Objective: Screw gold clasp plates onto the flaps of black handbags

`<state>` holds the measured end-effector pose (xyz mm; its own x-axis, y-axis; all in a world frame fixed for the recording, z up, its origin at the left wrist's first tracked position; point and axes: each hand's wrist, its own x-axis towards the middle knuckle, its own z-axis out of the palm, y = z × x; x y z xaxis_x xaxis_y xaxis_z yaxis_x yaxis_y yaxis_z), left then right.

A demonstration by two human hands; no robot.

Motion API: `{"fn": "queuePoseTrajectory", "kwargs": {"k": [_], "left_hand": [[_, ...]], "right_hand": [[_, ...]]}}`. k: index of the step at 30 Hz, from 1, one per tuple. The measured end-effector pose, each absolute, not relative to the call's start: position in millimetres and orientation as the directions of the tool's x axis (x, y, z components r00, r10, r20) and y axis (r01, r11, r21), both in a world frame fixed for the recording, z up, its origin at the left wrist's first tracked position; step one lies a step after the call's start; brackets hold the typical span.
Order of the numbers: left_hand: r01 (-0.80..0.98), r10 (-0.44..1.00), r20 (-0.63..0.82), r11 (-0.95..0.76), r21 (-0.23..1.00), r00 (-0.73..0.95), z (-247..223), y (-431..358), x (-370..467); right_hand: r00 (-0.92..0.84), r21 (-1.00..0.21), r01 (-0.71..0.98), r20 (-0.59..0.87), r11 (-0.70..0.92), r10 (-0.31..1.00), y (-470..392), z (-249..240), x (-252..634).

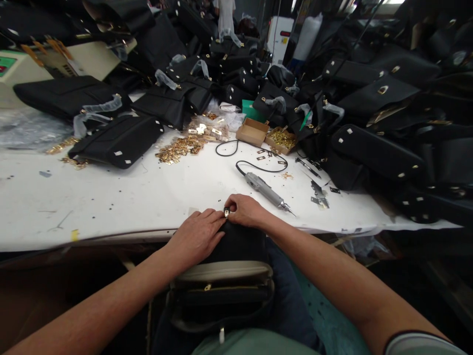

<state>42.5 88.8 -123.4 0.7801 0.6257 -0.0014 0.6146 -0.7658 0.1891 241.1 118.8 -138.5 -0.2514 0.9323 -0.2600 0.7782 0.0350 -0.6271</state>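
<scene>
A black handbag [240,246] lies on my lap against the table edge, its pale-lined mouth open towards me and a gold zipper pull [207,287] showing inside. At the far end of its flap sits a small gold metal fitting [226,213]. My left hand [197,232] rests flat on the flap, fingers stretched out, tips touching beside the fitting. My right hand [244,210] is closed in a pinch at the fitting's right side; its fingertips partly hide the fitting. Beyond it lies a grey electric screwdriver [265,190] with its cord.
Gold metal fittings [179,150] lie in a pile on the white table [121,197]. A cardboard box [252,132] stands beside a tray of small brass-coloured pieces [283,139]. Dark plates [320,195] and a pen-like tool [308,167] lie right. Black bags [121,140] crowd the back and sides.
</scene>
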Motion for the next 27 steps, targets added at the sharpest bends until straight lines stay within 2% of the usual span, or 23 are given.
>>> {"fn": "queuePoseTrajectory", "kwargs": {"k": [7, 14, 18, 23, 27], "left_hand": [[0.638, 0.648, 0.000, -0.749, 0.177, 0.761, -123.8, 82.8, 46.9], [0.673, 0.695, 0.085, -0.714, 0.193, 0.714, -134.7, 73.9, 44.9], [0.686, 0.712, 0.064, -0.693, 0.223, 0.699, -133.2, 73.8, 44.9], [0.679, 0.707, 0.075, -0.699, 0.224, 0.703, -132.6, 77.0, 42.7], [0.662, 0.684, 0.145, -0.729, 0.178, 0.715, -143.8, 84.5, 38.4]], "right_hand": [[-0.233, -0.604, 0.796, -0.255, 0.033, 0.938, 118.4, -136.8, 238.8], [-0.293, -0.703, 0.711, -0.260, 0.028, 0.920, 118.7, -138.3, 247.6], [-0.289, -0.737, 0.676, -0.270, -0.004, 0.919, 121.7, -139.2, 247.8], [-0.217, -0.668, 0.743, -0.212, 0.021, 0.953, 122.1, -141.4, 240.5], [-0.188, -0.618, 0.784, -0.149, 0.057, 0.971, 120.4, -142.1, 236.0]]}}
